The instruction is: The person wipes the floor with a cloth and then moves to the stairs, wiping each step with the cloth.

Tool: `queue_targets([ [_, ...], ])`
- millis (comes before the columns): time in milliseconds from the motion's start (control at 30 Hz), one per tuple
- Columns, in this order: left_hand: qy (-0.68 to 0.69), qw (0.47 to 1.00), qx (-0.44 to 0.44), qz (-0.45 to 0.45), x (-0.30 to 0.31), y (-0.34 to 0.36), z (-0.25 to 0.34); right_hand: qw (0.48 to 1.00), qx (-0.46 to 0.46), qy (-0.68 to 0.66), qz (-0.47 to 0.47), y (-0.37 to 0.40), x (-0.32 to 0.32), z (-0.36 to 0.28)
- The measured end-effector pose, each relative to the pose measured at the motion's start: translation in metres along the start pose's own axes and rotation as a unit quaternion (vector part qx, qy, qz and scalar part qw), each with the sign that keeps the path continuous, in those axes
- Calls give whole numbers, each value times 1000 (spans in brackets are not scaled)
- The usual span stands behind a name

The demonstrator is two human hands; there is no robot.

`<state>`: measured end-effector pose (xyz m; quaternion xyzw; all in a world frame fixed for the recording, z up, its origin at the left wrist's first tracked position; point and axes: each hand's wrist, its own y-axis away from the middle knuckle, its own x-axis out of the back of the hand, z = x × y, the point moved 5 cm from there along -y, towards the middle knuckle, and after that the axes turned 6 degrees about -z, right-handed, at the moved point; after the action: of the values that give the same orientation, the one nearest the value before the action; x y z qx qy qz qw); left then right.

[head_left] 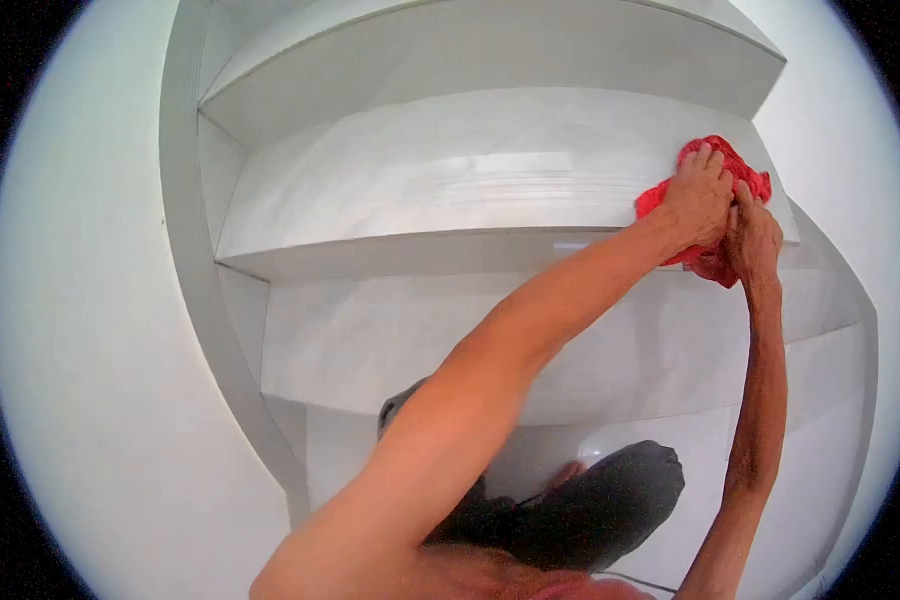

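Observation:
A crumpled red cloth (748, 172) lies at the right end of a pale, glossy stair tread (420, 165), and part of it hangs over the front edge. My left hand (703, 200) reaches across and holds the cloth down from above, its fingers bent over it. Close beside it on the right, my right hand (756, 235) grips the cloth at the tread's edge, fingertips near the left hand. Folds of cloth show between and below both hands. The palms and whatever is under the cloth are hidden.
More pale steps rise above and descend below, with a riser (500, 55) behind the tread. White walls (90, 300) flank the stairs on both sides. My dark-trousered knee (620, 500) is bent over a lower step. A thin dark cable (635, 580) lies near the bottom.

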<state>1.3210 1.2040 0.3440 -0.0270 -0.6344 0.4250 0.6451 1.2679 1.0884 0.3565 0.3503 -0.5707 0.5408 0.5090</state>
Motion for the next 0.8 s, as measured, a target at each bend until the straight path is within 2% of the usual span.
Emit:
queue_targets([
  [33, 38, 998, 0, -42, 36, 20, 2, 1000, 2, -7, -6, 23, 28, -22],
  [67, 63, 998, -15, -2, 79, 51, -13, 1000, 9, -13, -4, 36, 55, -67],
  [167, 49, 998, 17, 27, 172, 159, -100, 1000, 5, -7, -27, 49, 85, -240],
  [233, 85, 996, 33, 18, 250, 246, -187, 998, 20, 37, -53, 61, 101, -384],
  [267, 98, 995, 21, 5, 264, 275, -183, 999, 45, -7, -29, 88, 104, -406],
  [300, 107, 993, 47, 25, 308, 333, -211, 997, 71, -3, -38, 107, 111, -477],
  [367, 136, 986, 77, 59, 398, 439, -298, 993, 100, 10, -56, 122, 127, -636],
  [467, 79, 990, 109, 40, 532, 609, -449, 981, 178, 22, -79, 144, 144, -902],
  [500, 64, 988, 131, 41, 546, 621, -456, 975, 218, 6, -50, 144, 147, -922],
  [600, 33, 980, 178, 83, 733, 814, -631, 966, 252, -5, -49, 165, 184, -1238],
  [700, -21, 972, 201, 120, 876, 983, -787, 954, 298, -29, -24, 186, 210, -1508],
  [733, -56, 973, 195, 111, 845, 925, -726, 951, 304, -55, -11, 183, 220, -1422],
  [767, -86, 969, 205, 105, 864, 923, -700, 944, 322, -73, -7, 198, 245, -1414],
  [800, -38, 967, 241, 80, 908, 972, -747, 937, 341, -82, 1, 205, 256, -1494],
])
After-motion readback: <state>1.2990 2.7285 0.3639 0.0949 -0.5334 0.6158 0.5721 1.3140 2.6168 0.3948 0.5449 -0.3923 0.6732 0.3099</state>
